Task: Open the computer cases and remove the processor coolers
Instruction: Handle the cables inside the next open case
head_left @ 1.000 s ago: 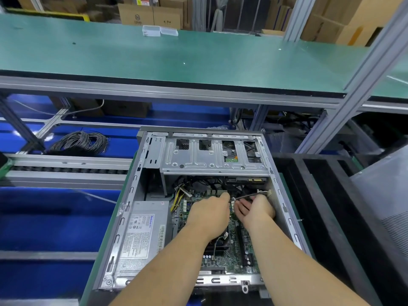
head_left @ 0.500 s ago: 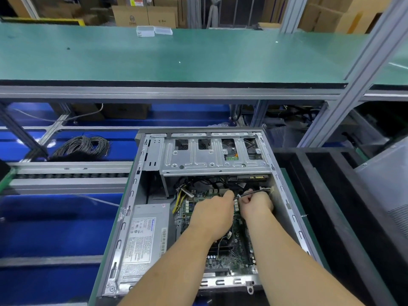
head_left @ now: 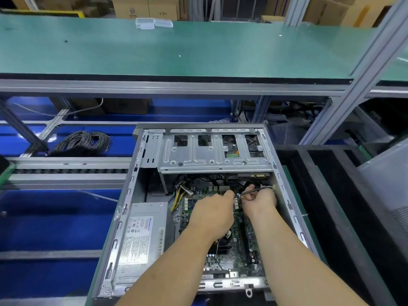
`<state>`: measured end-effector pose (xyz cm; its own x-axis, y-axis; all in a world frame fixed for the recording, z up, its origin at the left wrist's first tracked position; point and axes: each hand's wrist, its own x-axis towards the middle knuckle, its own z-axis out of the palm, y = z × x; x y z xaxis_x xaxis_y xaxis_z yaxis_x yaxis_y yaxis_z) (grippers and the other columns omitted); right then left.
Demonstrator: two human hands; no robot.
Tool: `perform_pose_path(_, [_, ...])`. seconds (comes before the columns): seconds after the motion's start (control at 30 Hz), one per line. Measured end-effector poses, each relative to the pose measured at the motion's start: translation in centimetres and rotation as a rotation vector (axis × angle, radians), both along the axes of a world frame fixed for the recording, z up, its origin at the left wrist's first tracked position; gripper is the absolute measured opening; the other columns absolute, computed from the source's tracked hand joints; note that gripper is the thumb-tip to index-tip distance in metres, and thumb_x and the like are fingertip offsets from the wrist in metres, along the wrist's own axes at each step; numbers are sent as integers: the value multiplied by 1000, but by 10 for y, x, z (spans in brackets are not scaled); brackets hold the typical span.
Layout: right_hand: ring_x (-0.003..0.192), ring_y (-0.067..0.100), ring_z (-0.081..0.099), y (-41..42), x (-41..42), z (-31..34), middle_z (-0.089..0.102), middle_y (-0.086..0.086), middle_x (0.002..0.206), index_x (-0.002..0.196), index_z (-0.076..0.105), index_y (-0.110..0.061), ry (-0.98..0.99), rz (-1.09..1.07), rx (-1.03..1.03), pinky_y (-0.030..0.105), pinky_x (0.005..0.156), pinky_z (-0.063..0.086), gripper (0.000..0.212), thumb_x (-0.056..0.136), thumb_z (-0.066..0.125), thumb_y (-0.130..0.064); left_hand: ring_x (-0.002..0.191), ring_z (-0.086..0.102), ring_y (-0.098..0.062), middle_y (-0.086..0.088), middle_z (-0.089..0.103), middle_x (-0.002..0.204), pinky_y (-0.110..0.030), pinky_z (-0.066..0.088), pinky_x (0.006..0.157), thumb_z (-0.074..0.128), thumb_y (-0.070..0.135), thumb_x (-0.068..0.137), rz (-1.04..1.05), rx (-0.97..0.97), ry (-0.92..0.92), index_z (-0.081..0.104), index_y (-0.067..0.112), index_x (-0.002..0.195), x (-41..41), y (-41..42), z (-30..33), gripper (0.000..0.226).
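An open grey computer case (head_left: 125,208) lies flat in front of me, its side panel off. Inside are a green motherboard (head_left: 242,246), a silver power supply (head_left: 141,239) at the left and a metal drive cage (head_left: 212,155) at the far end. Both hands reach into the far part of the board. My left hand (head_left: 212,215) has its fingers curled down at a connector by the board's edge. My right hand (head_left: 260,200) pinches a thin black cable (head_left: 254,191) with a white plug (head_left: 273,187) at its end. The dark processor socket area (head_left: 225,242) shows partly under my left wrist.
A green-topped bench (head_left: 176,51) runs across above the case, with two clear plastic boxes (head_left: 152,23) on it. A coil of grey cable (head_left: 84,141) lies at the left beside a roller conveyor (head_left: 66,171). Black foam trays (head_left: 331,206) stand to the right.
Both hands have stayed at the far edge of the board. The right hand has curled tighter round the black cable and lifted it slightly.
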<state>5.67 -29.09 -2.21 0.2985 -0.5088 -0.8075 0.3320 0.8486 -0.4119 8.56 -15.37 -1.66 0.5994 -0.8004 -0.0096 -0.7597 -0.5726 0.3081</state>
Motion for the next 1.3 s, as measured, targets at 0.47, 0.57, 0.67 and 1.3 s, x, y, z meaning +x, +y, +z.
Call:
perform_pose_path(0.47, [49,11,35,-6,-1,-6,49,5,71,91,47,-10,-4,65,-9,13,32,20,27,104,27,-22,95,51,-23,1,56,96,-36,46,72,50,26,93,36,-133,-140,57,21,98,5,-1,7,10])
perform_pose_path(0.57, [52,11,36,-6,-1,-11,44,3,69,86,46,-10,3,96,9,16,35,21,26,101,25,-15,92,51,-25,-1,56,95,-36,44,75,71,19,75,109,-193,-300,65,19,100,7,1,13,26])
perform_pose_path(0.67, [54,11,33,-8,0,-14,38,1,69,82,41,-13,-32,95,42,16,36,20,26,99,22,-8,98,53,-27,-5,56,105,-37,44,81,74,10,66,128,-229,-403,60,16,118,6,-2,21,54])
perform_pose_path(1.3, [51,12,22,-9,1,-4,30,-1,62,71,35,-16,-21,40,73,20,41,22,30,94,18,-6,153,3,-32,-10,7,166,-46,-3,124,40,4,95,174,-36,-309,-1,20,160,7,-4,13,78])
